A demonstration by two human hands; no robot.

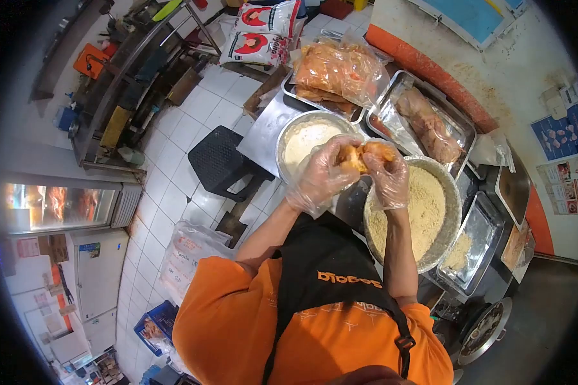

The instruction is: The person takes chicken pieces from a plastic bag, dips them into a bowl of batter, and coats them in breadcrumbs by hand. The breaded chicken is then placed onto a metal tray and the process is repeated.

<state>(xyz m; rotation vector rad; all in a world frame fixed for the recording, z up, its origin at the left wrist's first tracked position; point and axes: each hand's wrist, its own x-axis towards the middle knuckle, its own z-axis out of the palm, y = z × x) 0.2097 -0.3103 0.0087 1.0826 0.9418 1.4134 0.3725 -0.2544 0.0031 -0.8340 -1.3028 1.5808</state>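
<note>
Both my hands wear clear plastic gloves and meet over the gap between two bowls. Fingers of my left hand (pixel 322 172) close around a piece of orange marinated chicken (pixel 353 158). From the other side my right hand (pixel 390 178) pinches the same meat, which looks folded or pulled apart between them. Behind my left hand stands a round metal bowl (pixel 279 149) with white flour (pixel 309 136) in it. Under my right wrist is a larger metal bowl (pixel 455 192) of pale yellow coating (pixel 424 205).
Bagged marinated chicken (pixel 340 67) lies in a tray at the back. Right of it, a metal tray (pixel 470 138) holds more meat (pixel 429 122). Another tray (pixel 489 221) has a coating heap (pixel 457 251). A black stool (pixel 221 160) stands to the left; a pot (pixel 488 330) sits lower right.
</note>
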